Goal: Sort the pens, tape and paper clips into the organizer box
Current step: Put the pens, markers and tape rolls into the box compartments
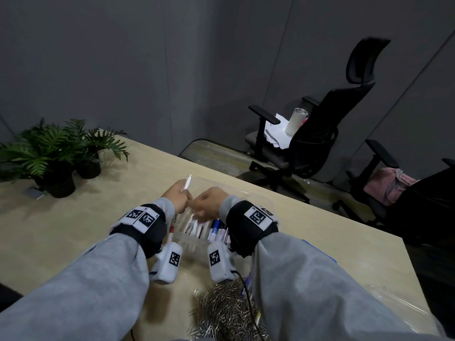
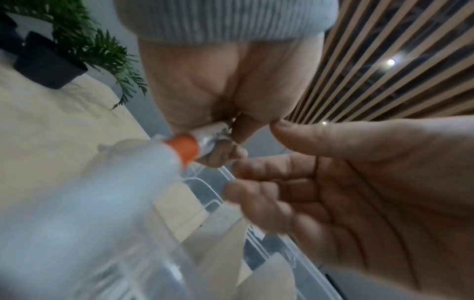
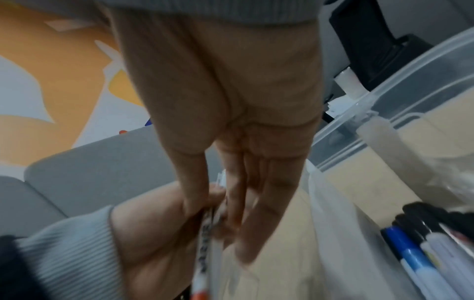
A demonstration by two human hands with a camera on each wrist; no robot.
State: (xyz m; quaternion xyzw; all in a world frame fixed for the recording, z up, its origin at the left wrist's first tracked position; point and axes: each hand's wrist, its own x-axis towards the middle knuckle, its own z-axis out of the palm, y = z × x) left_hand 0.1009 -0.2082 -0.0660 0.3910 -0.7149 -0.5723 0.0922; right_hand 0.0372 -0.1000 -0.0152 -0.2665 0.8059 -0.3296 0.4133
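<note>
Head view shows both hands meeting above the clear organizer box [image 1: 236, 193] on the table [image 1: 73, 230]. The left hand [image 1: 176, 195] grips a white pen [image 1: 187, 182], fingers curled round its barrel with one end sticking up past the knuckles; in the left wrist view an orange band [image 2: 183, 149] marks the lower part of that pen. The right hand [image 1: 209, 200] is loose and holds nothing, its fingers straight and close against the left hand's fingers, perhaps ready to take the pen over. More pens [image 1: 214, 230] already lie side by side in a near compartment of the box. A heap of paper clips [image 1: 221, 313] sits on the table close to the body. No tape can be made out. The pen looks light, stiff and smooth, so it may slip; a pinch at mid-barrel should keep it level for laying alongside the others.
</note>
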